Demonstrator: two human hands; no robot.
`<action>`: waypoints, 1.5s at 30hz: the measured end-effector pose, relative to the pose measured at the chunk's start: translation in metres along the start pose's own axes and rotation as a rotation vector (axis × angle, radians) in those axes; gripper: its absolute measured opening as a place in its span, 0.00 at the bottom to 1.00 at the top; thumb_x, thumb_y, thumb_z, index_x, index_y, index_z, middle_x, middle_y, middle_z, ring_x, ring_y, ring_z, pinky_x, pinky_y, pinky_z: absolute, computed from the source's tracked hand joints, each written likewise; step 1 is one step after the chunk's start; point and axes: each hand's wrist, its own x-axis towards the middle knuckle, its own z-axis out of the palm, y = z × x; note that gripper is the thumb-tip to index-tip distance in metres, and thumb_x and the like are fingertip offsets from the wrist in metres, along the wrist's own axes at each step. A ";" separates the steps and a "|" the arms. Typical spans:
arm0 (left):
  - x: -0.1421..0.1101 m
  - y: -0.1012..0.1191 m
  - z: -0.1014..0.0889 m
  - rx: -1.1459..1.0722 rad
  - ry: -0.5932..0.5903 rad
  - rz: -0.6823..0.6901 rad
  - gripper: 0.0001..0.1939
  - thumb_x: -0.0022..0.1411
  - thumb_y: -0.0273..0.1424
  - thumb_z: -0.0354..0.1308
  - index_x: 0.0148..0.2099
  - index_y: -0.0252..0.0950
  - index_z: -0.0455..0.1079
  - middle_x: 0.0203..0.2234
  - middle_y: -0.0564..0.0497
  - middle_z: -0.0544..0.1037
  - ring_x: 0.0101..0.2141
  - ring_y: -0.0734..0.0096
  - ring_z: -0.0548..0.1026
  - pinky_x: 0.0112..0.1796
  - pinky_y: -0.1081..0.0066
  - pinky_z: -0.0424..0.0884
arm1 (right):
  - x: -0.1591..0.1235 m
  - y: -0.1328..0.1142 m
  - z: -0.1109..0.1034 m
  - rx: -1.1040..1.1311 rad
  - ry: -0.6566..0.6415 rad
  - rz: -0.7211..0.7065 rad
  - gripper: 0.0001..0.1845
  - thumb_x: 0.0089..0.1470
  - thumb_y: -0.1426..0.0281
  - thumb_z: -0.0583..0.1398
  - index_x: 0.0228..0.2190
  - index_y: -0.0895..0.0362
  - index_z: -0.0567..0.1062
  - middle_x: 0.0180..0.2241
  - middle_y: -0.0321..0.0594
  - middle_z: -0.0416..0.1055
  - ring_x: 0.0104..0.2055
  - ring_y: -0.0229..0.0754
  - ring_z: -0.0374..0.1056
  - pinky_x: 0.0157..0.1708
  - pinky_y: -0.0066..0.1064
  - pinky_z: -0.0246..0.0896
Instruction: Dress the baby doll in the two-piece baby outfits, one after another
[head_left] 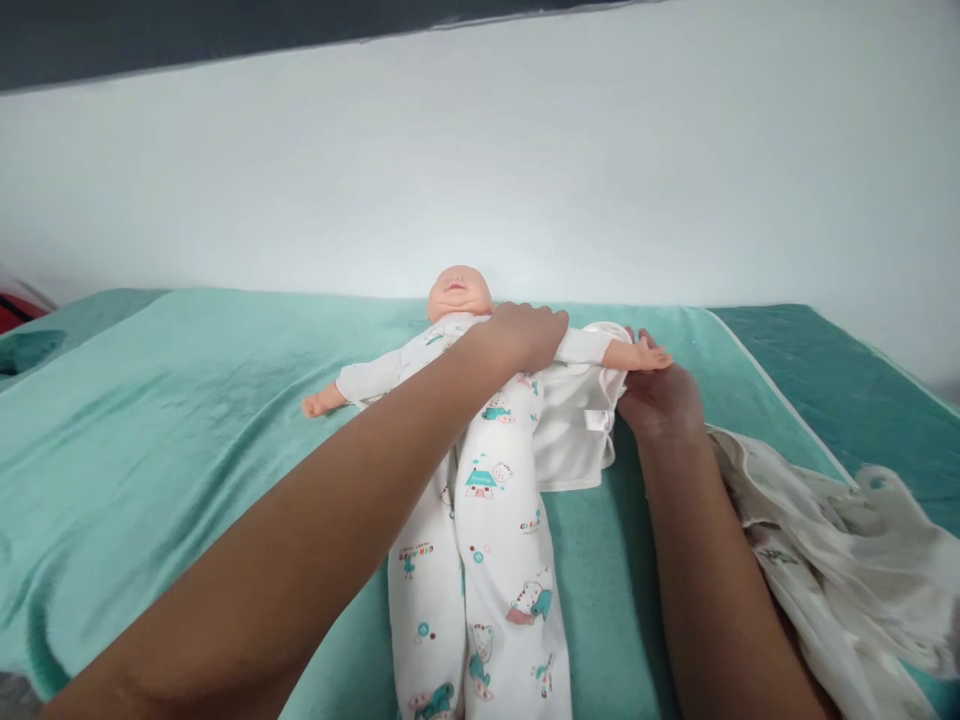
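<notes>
A baby doll (459,292) lies on its back on a teal blanket, arms spread. It wears white trousers (495,520) with cartoon prints and a white shirt (577,450), whose panel with a small tag spreads out to the right. My left hand (529,335) reaches across the chest and is closed on the shirt near the shoulder on the right side; its fingertips are hidden. Beside the doll's outstretched hand (652,357), my right hand (664,400) has its fingers bent up behind the doll's wrist, at the shirt's edge. The doll's arm partly covers these fingers.
The teal blanket (187,400) is wrinkled at the left. Crumpled white cloth (847,540) lies by my right forearm. A darker green cover (862,370) shows at the far right. Behind stands a white wall (480,150); something red (19,312) sits at the left edge.
</notes>
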 end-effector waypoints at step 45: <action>-0.105 -0.056 0.115 -0.815 0.908 -0.026 0.10 0.63 0.34 0.60 0.34 0.40 0.62 0.47 0.48 0.77 0.52 0.58 0.69 0.53 0.58 0.65 | -0.073 0.015 0.079 -0.964 -0.723 -0.437 0.16 0.51 0.56 0.67 0.28 0.52 0.68 0.59 0.43 0.61 0.63 0.55 0.54 0.62 0.49 0.48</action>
